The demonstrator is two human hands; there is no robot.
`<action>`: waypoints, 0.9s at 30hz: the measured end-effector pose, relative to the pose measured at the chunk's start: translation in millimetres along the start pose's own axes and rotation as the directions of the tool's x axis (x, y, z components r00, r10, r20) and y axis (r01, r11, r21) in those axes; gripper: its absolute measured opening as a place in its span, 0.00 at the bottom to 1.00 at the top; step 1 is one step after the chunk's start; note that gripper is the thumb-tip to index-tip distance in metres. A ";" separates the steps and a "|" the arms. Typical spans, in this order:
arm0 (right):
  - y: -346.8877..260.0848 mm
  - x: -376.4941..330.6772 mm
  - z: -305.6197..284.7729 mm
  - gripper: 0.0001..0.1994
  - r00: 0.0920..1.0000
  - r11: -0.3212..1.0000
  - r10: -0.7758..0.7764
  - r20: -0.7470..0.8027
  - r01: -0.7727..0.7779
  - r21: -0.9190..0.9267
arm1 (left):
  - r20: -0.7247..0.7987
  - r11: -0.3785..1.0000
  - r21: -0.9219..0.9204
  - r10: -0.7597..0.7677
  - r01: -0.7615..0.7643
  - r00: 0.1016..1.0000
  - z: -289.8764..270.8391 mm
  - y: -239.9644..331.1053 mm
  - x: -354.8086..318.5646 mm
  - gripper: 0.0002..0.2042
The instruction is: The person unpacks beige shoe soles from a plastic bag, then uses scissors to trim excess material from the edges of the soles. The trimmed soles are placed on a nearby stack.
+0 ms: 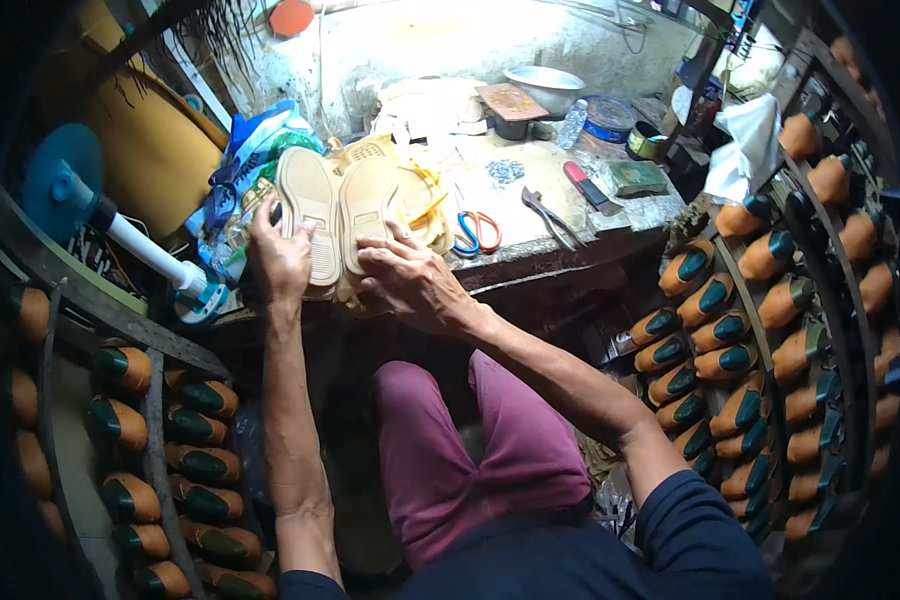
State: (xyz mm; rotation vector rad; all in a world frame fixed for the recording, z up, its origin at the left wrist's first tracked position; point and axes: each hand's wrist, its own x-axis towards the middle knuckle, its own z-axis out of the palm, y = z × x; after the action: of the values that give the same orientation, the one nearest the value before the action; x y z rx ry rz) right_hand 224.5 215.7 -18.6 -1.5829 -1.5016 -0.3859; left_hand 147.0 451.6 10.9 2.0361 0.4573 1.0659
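Two cream shoe soles lie side by side at the near edge of the worktable, tread side up. On the left sole [310, 215], my left hand [282, 258] grips the outer heel edge, its thumb on the tread. My right hand [415, 278] is closed over the heel of the right sole [366, 208], fingertips on its tread. Yellowish material [425, 205] lies behind and beside the soles; its kind is unclear. Right of it rest scissors [478, 232] with blue and red handles, then dark pincers [552, 218].
Small blue bits [506, 171], a red-and-black tool [588, 185], a clear bottle [572, 124] and a metal basin [545, 88] stand farther back. A fan [65, 185] leans at left beside a blue plastic bag [260, 150]. Racks of orange-and-green shoe forms [715, 295] flank both sides.
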 end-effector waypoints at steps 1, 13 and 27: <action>-4.5 -8.7 -9.9 0.16 0.999 0.997 0.042 -0.005 -0.042 0.057 | 0.066 0.994 -0.077 -0.068 0.073 0.996 -0.5 6.3 -0.6 0.30; 103.3 -77.6 -73.1 0.21 0.778 0.759 0.603 -0.177 -0.628 -0.171 | 0.144 0.552 -0.730 -0.452 0.403 0.880 -61.0 140.1 -120.4 0.16; 188.6 -62.5 -91.5 0.25 0.526 0.519 0.803 0.280 -0.848 0.104 | 0.354 0.216 -0.802 -0.579 0.557 0.735 -26.5 120.5 -292.0 0.25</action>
State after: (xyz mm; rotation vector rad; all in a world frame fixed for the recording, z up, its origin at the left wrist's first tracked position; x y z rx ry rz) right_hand 414.8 131.7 -86.5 -1.9733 -0.6905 0.5150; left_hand -49.5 208.6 -42.0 0.7475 0.4669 0.5992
